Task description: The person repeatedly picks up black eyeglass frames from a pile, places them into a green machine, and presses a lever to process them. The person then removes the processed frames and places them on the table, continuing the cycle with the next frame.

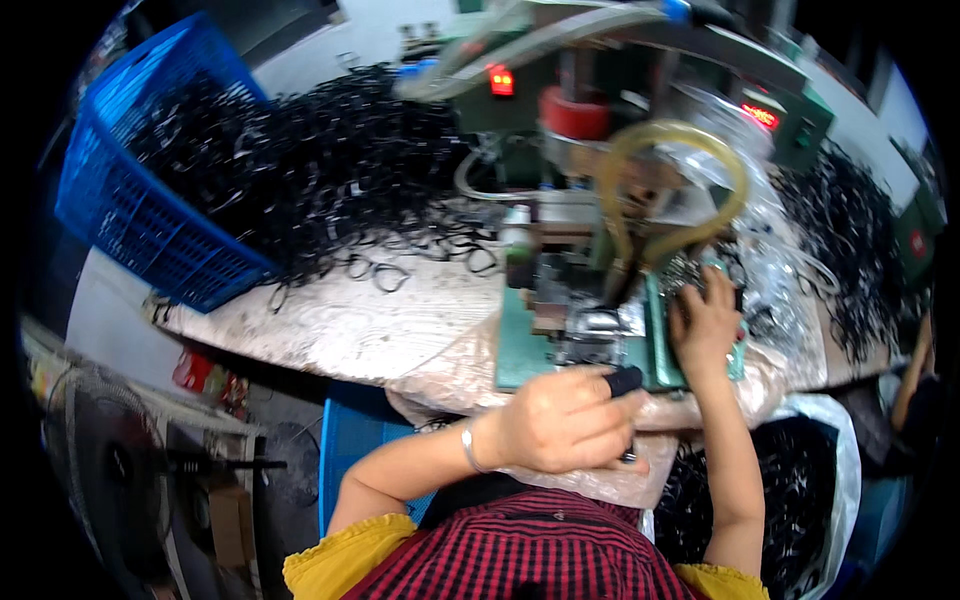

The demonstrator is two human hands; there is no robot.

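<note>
My left hand (565, 420) is closed around a small black part (624, 380) at the front edge of the bench, just below a green machine base (520, 350). My right hand (705, 325) rests with fingers bent on a heap of small shiny metal pieces (690, 270) at the right side of the machine. A small press-like machine (590, 200) with a red cylinder and a yellowish hose loop (670, 190) stands between and behind both hands.
A big heap of black looped parts (330, 170) spills from a tipped blue basket (130, 210) at the left. More black parts (850, 250) lie at the right, and a white bag (800, 480) of them hangs below the bench. A fan (110, 470) stands low left.
</note>
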